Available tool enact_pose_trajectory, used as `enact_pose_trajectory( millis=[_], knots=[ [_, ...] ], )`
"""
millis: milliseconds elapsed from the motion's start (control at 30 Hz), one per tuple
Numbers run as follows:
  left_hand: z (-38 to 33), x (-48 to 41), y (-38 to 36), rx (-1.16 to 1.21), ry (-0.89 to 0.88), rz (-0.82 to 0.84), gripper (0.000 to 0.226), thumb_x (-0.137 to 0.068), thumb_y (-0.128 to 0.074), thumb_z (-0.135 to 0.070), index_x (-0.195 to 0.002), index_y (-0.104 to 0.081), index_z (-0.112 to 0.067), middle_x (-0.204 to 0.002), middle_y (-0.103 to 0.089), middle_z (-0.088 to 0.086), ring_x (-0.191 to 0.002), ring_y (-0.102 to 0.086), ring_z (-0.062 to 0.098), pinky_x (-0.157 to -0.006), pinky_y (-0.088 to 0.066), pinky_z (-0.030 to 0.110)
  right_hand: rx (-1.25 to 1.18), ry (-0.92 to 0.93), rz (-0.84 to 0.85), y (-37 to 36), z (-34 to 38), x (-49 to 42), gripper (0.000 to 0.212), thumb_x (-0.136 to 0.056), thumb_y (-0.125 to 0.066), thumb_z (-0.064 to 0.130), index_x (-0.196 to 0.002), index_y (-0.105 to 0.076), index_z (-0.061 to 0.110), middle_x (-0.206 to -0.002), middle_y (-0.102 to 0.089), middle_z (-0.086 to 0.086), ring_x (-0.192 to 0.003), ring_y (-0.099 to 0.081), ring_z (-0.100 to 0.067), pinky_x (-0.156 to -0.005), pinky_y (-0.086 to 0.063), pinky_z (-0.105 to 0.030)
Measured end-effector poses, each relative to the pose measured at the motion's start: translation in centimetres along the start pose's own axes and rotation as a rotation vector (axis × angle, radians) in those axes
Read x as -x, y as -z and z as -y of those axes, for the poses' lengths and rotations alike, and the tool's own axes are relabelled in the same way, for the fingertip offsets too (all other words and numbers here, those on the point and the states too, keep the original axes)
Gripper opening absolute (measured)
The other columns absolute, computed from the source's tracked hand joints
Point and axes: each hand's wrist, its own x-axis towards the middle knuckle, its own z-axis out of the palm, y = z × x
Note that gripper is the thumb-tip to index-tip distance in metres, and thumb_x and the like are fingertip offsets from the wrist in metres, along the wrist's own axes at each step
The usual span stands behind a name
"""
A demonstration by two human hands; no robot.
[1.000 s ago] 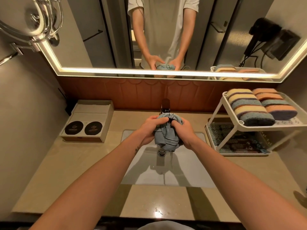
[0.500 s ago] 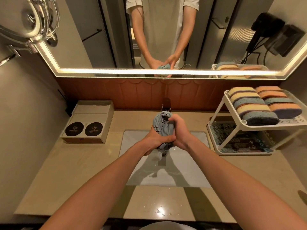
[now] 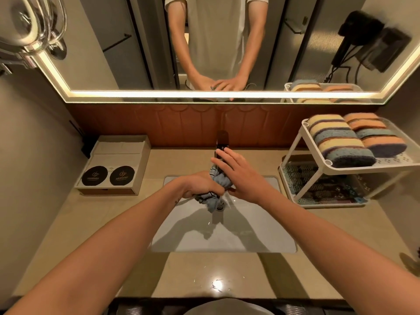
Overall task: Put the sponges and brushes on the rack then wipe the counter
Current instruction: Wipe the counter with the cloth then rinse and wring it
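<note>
Now the right hand has let go of the cloth and reaches for the tap. Its fingers are straight and spread. The tips are right at the tap, but I cannot tell if they touch it. The left hand is wrapped tight round the cloth and holds it over the sink, above the drain.

The cloth is soft and floppy. It looks wet, so it is likely a bit heavy and drippy. It will not break. A good place to hold it is the middle of the twist, where the left hand has it.

It is twisted into a short rope. One end pokes up toward the tap and the other hangs down at the drain, so its long way runs from far to near.

The sponges sit on the top shelf of the rack.
</note>
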Motion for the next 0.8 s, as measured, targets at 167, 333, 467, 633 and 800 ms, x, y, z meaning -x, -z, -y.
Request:
enact_pose_trajectory(
  millis=[167, 333, 467, 633, 800],
  knots=[
    [-0.5, -0.7, -0.5, -0.473, 0.000, -0.010, 0.023, -0.073, -0.079, -0.023, -0.088, -0.065, -0.014, -0.083, -0.066, 0.004, -0.075, -0.063, 0.024, -0.070, -0.054, 0.034, 0.064, -0.120, -0.002, -1.4, 1.2, -0.9, 0.051, -0.082, -0.071, 0.005, -0.129, -0.052, 0.011, -0.120, -0.059, -0.011, -0.105, -0.050, -0.030, -0.085, -0.050, -0.040],
    [0.3, -0.4, -1.6, -0.910, -0.089, -0.259, 0.034, -0.077, -0.074, -0.031, -0.104, -0.057, -0.020, -0.087, -0.065, -0.002, -0.083, -0.065, 0.025, -0.063, -0.048, 0.033, -0.004, -0.318, 0.187, -0.7, 3.1, -1.8, 0.031, -0.082, -0.066, 0.018, -0.109, -0.055, 0.010, -0.101, -0.066, -0.013, -0.091, -0.061, -0.033, -0.070, -0.046, -0.037],
    [1.7, -0.7, -2.2, -1.117, -0.228, -0.438, 0.051, -0.085, -0.067, -0.027, -0.130, -0.046, -0.017, -0.107, -0.070, 0.006, -0.096, -0.068, 0.030, -0.069, -0.048, 0.034, -0.144, -0.447, 0.311, -0.6, 3.5, -2.2, 0.015, -0.078, -0.062, 0.020, -0.092, -0.061, 0.016, -0.081, -0.065, -0.003, -0.071, -0.059, -0.024, -0.060, -0.044, -0.029],
    [2.4, -0.8, -2.6, -1.157, -0.247, -0.434, 0.067, -0.078, -0.081, -0.047, -0.131, -0.049, -0.024, -0.110, -0.072, 0.001, -0.097, -0.070, 0.028, -0.072, -0.046, 0.032, -0.282, -0.510, 0.370, -1.3, 3.5, -2.2, 0.015, -0.073, -0.061, 0.019, -0.087, -0.062, 0.019, -0.081, -0.066, -0.003, -0.072, -0.062, -0.024, -0.059, -0.050, -0.029],
    [1.5, -1.1, -2.5, -1.092, -0.051, -0.399, 0.024, -0.080, -0.070, -0.029, -0.101, -0.063, -0.022, -0.093, -0.072, 0.000, -0.084, -0.068, 0.024, -0.066, -0.048, 0.030, -0.426, -0.568, 0.216, -2.3, 3.6, -1.4, 0.039, -0.074, -0.070, 0.017, -0.110, -0.056, 0.016, -0.108, -0.061, -0.007, -0.092, -0.062, -0.027, -0.072, -0.055, -0.037]
  ],
)
